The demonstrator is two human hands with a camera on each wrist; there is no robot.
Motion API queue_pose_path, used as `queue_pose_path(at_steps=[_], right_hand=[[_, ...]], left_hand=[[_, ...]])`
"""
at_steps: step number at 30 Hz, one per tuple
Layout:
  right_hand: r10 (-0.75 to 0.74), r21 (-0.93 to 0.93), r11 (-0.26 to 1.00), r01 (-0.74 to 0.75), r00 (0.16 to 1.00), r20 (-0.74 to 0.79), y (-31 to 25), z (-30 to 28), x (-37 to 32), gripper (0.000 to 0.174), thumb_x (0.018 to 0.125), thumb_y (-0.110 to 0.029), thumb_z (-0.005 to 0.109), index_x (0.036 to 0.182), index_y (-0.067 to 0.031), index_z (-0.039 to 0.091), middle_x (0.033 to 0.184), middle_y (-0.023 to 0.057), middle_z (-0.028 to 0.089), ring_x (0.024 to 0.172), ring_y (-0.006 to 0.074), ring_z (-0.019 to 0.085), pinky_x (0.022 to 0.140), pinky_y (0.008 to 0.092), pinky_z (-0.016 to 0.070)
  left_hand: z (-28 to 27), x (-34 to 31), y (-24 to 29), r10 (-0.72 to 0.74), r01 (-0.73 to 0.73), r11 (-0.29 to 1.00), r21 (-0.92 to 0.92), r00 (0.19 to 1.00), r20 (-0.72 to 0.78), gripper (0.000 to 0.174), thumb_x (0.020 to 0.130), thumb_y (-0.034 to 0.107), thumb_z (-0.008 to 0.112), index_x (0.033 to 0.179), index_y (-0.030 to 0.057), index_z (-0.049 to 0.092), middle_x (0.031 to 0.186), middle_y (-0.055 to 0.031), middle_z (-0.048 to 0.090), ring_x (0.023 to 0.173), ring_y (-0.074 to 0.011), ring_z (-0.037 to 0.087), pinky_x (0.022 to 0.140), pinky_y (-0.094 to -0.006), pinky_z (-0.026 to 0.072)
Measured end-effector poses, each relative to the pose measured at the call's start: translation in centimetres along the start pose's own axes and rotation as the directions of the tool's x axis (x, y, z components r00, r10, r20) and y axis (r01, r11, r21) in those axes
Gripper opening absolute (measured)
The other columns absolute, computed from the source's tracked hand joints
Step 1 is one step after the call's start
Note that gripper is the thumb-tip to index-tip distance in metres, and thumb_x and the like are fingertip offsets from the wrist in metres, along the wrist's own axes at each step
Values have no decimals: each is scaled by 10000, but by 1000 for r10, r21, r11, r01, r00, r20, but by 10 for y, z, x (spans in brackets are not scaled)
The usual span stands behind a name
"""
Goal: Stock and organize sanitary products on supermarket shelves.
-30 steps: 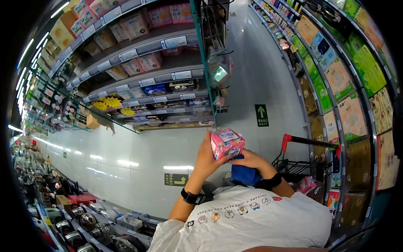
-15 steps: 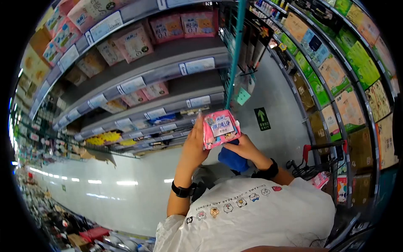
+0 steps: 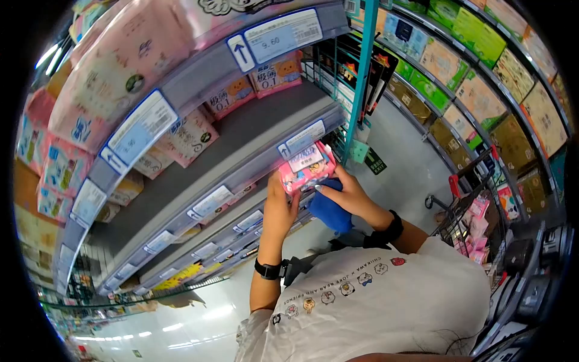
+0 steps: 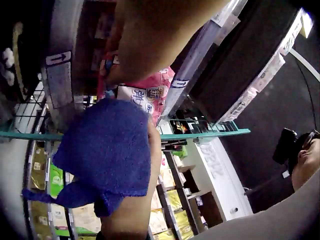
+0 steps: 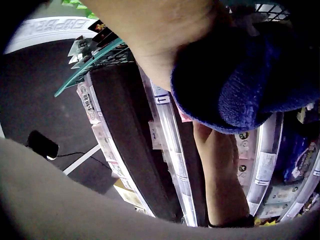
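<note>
From the head view, this shopper has a pink pack (image 3: 306,170) up in front of the shelf (image 3: 241,136), tilted, with both hands on it. Left hand (image 3: 278,205) grips one side, thumb apart from the fingers; right hand (image 3: 356,196) pinches the near edge, and a blue cloth (image 3: 332,212) dangles right under it. Can't tell if those fingers pinch the cloth too. Cart (image 3: 454,186) with more pink packs (image 3: 476,226) is off to the right. I'd call this the holding-and-checking step; next move probably calls for a steady grip and letting one hand off cleanly, without snagging the cloth.

Left wrist view: cloth blocks loads, pack's printed face peeks out behind, fingertips hidden.

Right wrist view: cloth again, finger state impossible to tell.
</note>
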State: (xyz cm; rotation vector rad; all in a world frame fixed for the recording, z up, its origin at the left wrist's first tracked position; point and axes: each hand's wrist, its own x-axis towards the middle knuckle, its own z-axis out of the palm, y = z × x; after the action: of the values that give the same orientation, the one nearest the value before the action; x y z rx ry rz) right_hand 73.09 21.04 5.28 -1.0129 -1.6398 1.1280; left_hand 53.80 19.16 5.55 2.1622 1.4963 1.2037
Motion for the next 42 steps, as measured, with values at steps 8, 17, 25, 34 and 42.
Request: queue_pose_path(at_steps=[8,17,25,34,42], right_hand=[[-56,-35,998,57,998,43,22,-9,32,803,780,-104,638,1410,-25,146,1116,123,547,1029,209,525,893,320,400],[50,133,988,-77,980,193,67,-15,57,913,780,-267,667,1401,36,70,1382,214,330,1267,292,337,1031,351,264],[-58,346,938,-5,983,172,37,-16,79,788,794,-160,611,1401,-35,125,1333,139,372,1230,228,345,1027,338,255],[108,458,861,-221,959,262,23,-16,90,497,815,-145,578,1270,-38,409,1245,83,465,1099,167,445,935,299,354],[94,256,955,-150,971,221,49,0,100,455,808,-154,590,1231,-39,469,1212,90,506,1112,188,468,945,308,365]], left_hand=[[45,31,-30,-219,252,879,405,967,-128,366,780,335,646,903,-2,574,783,-218,606,716,-403,591,624,-437,488],[52,48,-20,-349,387,886,255,919,-181,295,804,240,601,979,3,590,879,-206,616,786,-378,595,684,-442,470],[65,45,-42,-303,339,929,149,927,-220,274,804,116,521,1032,-31,557,979,-266,581,922,-434,550,811,-475,426],[67,48,-49,-437,396,888,-236,886,-158,297,833,138,531,1076,-29,563,1052,-217,604,985,-326,576,874,-386,424],[76,44,-129,-500,460,832,-310,864,-57,369,866,212,549,1165,-4,529,1175,-181,556,1086,-273,512,912,-373,397]])
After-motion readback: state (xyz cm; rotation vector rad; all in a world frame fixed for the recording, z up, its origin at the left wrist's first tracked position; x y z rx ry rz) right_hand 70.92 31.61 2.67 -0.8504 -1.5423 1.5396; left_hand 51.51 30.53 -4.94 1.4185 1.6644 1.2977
